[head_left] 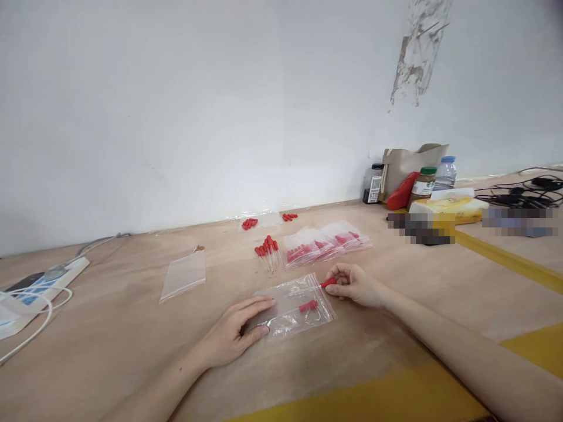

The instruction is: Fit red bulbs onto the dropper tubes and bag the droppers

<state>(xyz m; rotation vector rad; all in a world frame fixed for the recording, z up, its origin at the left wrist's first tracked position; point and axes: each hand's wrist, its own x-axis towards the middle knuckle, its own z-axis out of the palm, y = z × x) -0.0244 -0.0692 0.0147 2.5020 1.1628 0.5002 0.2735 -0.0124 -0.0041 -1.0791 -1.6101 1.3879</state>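
A clear zip bag (285, 316) lies flat on the table with a red-bulbed dropper (308, 306) inside it. My left hand (235, 331) rests on the bag's left end, fingers stretched out and apart. At the bag's opening on the right, my right hand (352, 285) pinches the red bulb of another dropper (328, 283), whose thin clear tube points left into the bag. Behind the bag is a loose bunch of droppers (269, 249) with red bulbs. Beside that bunch, several filled bags (328, 243) overlap, red bulbs showing through.
A stack of flat zip bags (183, 276) sits at the left. Near the wall are red bulbs (250, 224) on clear plastic. Power strip (39, 293) and white cables occupy the far left; a tissue pack (448, 208), jar (424, 183), bottle (446, 172) and black cables (523, 193) stand right.
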